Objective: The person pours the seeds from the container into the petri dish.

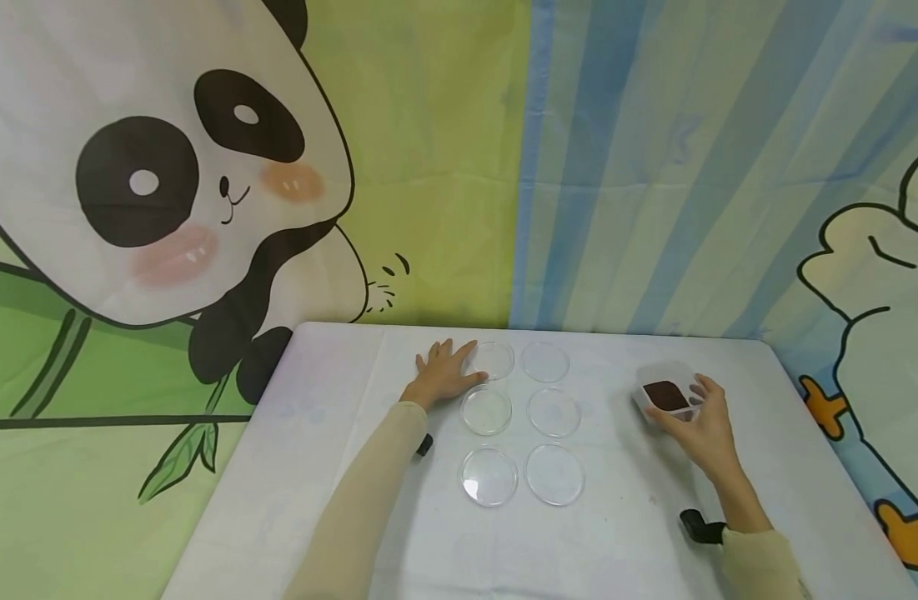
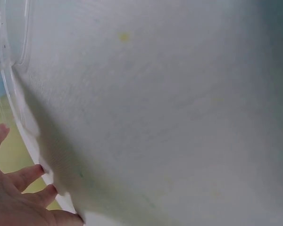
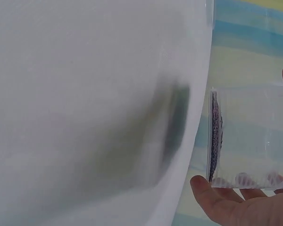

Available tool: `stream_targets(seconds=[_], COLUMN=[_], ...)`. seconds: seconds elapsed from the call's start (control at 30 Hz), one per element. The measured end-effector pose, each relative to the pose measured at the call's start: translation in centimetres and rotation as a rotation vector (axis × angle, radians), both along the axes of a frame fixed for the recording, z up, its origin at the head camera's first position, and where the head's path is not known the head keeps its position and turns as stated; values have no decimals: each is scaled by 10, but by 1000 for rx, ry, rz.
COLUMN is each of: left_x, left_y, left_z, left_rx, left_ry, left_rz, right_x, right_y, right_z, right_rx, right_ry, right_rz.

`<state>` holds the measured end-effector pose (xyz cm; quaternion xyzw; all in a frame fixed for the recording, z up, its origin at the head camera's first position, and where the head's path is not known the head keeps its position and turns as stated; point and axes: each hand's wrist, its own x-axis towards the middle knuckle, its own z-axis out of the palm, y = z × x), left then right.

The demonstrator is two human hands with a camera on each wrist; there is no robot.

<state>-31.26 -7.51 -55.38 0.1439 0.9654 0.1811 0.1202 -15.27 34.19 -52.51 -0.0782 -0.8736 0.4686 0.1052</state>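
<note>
My left hand (image 1: 445, 377) lies with its fingers spread at the far-left clear petri dish (image 1: 496, 360), thumb and index finger at its left rim. In the left wrist view, the straight fingers (image 2: 26, 178) reach the tabletop, and part of a clear dish (image 2: 16, 28) shows at the top left. My right hand (image 1: 702, 429) grips a clear plastic box (image 1: 640, 398) by its sides, above the table at the right. A flat layer of dark brown grains (image 1: 664, 396) covers the box's bottom. The right wrist view shows fingers (image 3: 210, 200) under the box and its shadow below.
Several more clear petri dishes (image 1: 485, 410) lie in two columns across the middle of the white table (image 1: 624, 533). A hanging cloth (image 1: 443, 167) printed with a panda stands behind the table. Black straps (image 1: 702, 527) show at the wrists.
</note>
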Motion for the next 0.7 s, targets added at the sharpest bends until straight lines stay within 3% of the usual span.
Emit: stream_targets(seconds=[0.4,0.7], left_x=[1,5], left_y=[-2,-1], left_z=[-1,4], left_rx=[13,33], left_ry=[17,7], left_rz=[-5,-6], right_x=[-20,-44], right_y=[-23,-51], right_z=[3,6], right_rx=[-38,47], right_ry=[35,76], right_rz=[91,137])
